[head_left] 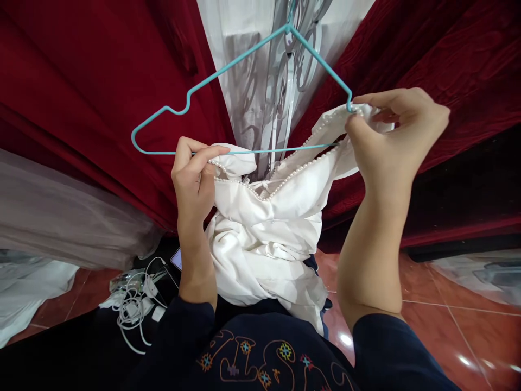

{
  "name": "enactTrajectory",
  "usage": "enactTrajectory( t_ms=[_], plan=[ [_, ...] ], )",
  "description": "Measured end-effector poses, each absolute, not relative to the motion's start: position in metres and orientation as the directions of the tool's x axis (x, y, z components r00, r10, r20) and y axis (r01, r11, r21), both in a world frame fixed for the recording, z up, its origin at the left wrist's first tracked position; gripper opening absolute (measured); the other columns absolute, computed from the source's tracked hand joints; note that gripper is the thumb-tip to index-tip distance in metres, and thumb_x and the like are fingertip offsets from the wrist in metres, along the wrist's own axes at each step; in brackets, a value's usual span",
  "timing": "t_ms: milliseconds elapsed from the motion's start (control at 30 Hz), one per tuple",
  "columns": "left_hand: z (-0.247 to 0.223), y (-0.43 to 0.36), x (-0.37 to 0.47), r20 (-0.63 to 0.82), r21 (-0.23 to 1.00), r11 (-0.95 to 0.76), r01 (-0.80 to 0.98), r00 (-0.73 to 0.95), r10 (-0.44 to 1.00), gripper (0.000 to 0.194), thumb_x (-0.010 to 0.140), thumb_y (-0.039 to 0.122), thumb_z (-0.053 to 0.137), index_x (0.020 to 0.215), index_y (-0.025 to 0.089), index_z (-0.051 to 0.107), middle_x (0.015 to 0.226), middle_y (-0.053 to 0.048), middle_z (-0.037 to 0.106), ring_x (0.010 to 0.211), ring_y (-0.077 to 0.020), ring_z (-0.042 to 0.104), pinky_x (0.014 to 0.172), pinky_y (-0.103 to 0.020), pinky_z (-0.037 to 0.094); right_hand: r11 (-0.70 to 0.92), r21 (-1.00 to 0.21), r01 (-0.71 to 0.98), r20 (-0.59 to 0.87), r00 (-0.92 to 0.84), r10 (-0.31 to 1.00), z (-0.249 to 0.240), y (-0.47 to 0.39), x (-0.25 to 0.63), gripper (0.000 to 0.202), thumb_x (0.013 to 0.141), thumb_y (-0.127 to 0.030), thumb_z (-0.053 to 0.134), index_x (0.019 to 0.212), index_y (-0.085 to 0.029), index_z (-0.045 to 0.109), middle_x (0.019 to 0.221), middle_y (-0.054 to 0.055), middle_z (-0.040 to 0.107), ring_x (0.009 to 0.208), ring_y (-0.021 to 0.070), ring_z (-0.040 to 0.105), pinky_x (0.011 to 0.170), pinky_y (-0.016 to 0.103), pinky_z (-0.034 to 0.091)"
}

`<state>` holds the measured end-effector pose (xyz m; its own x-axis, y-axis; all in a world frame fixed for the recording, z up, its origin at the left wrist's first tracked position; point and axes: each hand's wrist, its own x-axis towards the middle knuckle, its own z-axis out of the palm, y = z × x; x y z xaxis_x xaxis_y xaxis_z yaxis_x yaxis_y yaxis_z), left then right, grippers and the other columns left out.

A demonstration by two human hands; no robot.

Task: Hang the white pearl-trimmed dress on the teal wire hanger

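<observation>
"What's nearest?"

"A dark shirt (pixel 280 353) with colorful stitching across the front. Just beyond it, the white dress (pixel 260 239) lies bunched in soft folds, its gathered part below and between the two hands."

"And its upper part?"

"That rises toward them, with a pearl-like trim following the neckline. One shoulder piece reaches the left hand (pixel 193 176), the other the right hand (pixel 394 130)."

"How is the left hand holding on?"

"Its fingers are curled nearly closed around the edge of the dress, by the lower bar of a light blue hanger (pixel 240 58). The forefinger lies along that bar."

"The right?"

"Thumb and forefinger are drawn together in a pinch on the other shoulder piece, right at the hanger's notch. The remaining fingers are bent loosely behind."

"So where is the hanger?"

"Above the dress, tilted. Its right side goes down to the cloth at the right hand, while its left end sticks out past the left hand, bare."

"Anything to the side?"

"Left of the dress, a tangle of white cables (pixel 132 312) on a black surface (pixel 81 347), and part of a phone (pixel 176 259) beside the left forearm."

"And farthest?"

"Deep red fabric (pixel 101 81) on both sides, with pale scrolled metalwork (pixel 285 92) between."
</observation>
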<state>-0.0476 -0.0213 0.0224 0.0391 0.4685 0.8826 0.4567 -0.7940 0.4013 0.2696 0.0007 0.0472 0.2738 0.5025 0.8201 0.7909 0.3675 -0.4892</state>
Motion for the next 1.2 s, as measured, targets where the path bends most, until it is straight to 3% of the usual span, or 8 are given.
enactTrajectory(
  t_ms=[300, 433, 567, 667, 767, 867, 967, 1200],
  plan=[
    [0.026, -0.041, -0.037, 0.843, 0.452, -0.813, 0.367, 0.123, 0.524, 0.034, 0.115, 0.044, 0.058, 0.114, 0.024, 0.086, 0.097, -0.007, 0.058, 0.088, -0.021, 0.061, 0.075, -0.033, 0.05, 0.465, -0.735, 0.494, 0.674, 0.451, 0.585, 0.084, -0.017, 0.297, 0.022, 0.085, -0.006, 0.066, 0.083, -0.02, 0.083, 0.069, -0.006, 0.072, 0.063, 0.0083, 0.064, 0.061, 0.034, 0.039],
    [0.025, -0.049, -0.028, 0.844, 0.443, -0.812, 0.381, 0.126, 0.521, 0.037, 0.116, 0.045, 0.055, 0.114, 0.023, 0.085, 0.096, -0.006, 0.057, 0.088, -0.0196, 0.06, 0.077, -0.031, 0.05, 0.429, -0.803, 0.414, 0.588, 0.666, 0.459, 0.073, 0.003, 0.327, 0.032, 0.084, 0.0, 0.063, 0.058, -0.018, 0.064, 0.047, -0.008, 0.052, 0.044, 0.005, 0.052, 0.053, 0.031, 0.037],
    [0.03, -0.053, -0.031, 0.839, 0.446, -0.807, 0.388, 0.133, 0.528, 0.036, 0.117, 0.041, 0.054, 0.115, 0.022, 0.084, 0.096, -0.006, 0.057, 0.091, -0.0197, 0.062, 0.082, -0.032, 0.054, 0.407, -0.872, 0.272, 0.404, 0.869, 0.285, 0.043, -0.005, 0.344, 0.043, 0.084, 0.012, 0.053, 0.053, -0.019, 0.053, 0.043, -0.01, 0.04, 0.037, 0.0041, 0.04, 0.044, 0.025, 0.032],
    [0.032, -0.055, -0.033, 0.821, 0.488, -0.796, 0.359, 0.119, 0.558, 0.03, 0.115, 0.031, 0.056, 0.114, 0.024, 0.085, 0.096, -0.005, 0.057, 0.092, -0.0198, 0.064, 0.086, -0.033, 0.056, 0.499, -0.826, 0.262, 0.374, 0.917, 0.138, 0.027, -0.034, 0.328, 0.037, 0.089, 0.004, 0.053, 0.06, -0.02, 0.053, 0.053, -0.008, 0.044, 0.042, 0.0058, 0.038, 0.046, 0.026, 0.032],
    [0.028, -0.055, -0.03, 0.8, 0.534, -0.793, 0.293, 0.128, 0.586, 0.028, 0.109, 0.02, 0.059, 0.116, 0.025, 0.085, 0.097, -0.005, 0.059, 0.093, -0.0201, 0.064, 0.086, -0.033, 0.057, 0.627, -0.635, 0.451, 0.571, 0.821, -0.012, 0.027, -0.064, 0.285, 0.024, 0.09, -0.012, 0.064, 0.069, -0.019, 0.057, 0.069, -0.005, 0.05, 0.062, 0.0076, 0.051, 0.064, 0.027, 0.045],
    [0.02, -0.054, -0.026, 0.788, 0.572, -0.792, 0.213, 0.125, 0.603, 0.033, 0.104, 0.012, 0.059, 0.119, 0.026, 0.085, 0.098, -0.005, 0.059, 0.089, -0.0189, 0.061, 0.077, -0.03, 0.054, 0.682, -0.602, 0.415, 0.733, 0.626, 0.266, 0.034, -0.073, 0.239, 0.015, 0.089, -0.029, 0.076, 0.083, -0.019, 0.066, 0.082, -0.001, 0.062, 0.077, 0.0109, 0.06, 0.069, 0.027, 0.047],
    [0.016, -0.052, -0.025, 0.782, 0.587, -0.785, 0.2, 0.11, 0.613, 0.035, 0.104, 0.009, 0.058, 0.119, 0.026, 0.084, 0.097, -0.005, 0.057, 0.087, -0.0184, 0.06, 0.075, -0.03, 0.052, 0.63, -0.704, 0.327, 0.707, 0.397, 0.585, 0.028, -0.06, 0.212, 0.026, 0.093, -0.044, 0.076, 0.091, -0.02, 0.069, 0.092, 0.001, 0.069, 0.073, 0.01, 0.059, 0.065, 0.026, 0.043],
    [0.017, -0.052, -0.026, 0.86, 0.483, -0.826, 0.291, 0.021, 0.51, 0.036, 0.097, 0.008, 0.06, 0.113, 0.027, 0.086, 0.104, -0.006, 0.067, 0.101, -0.0206, 0.066, 0.087, -0.033, 0.055, 0.637, -0.722, 0.268, 0.69, 0.337, 0.64, 0.006, -0.037, 0.209, 0.039, 0.094, -0.057, 0.075, 0.087, -0.02, 0.063, 0.082, -0.002, 0.059, 0.072, 0.009, 0.055, 0.069, 0.025, 0.046]
  ],
)
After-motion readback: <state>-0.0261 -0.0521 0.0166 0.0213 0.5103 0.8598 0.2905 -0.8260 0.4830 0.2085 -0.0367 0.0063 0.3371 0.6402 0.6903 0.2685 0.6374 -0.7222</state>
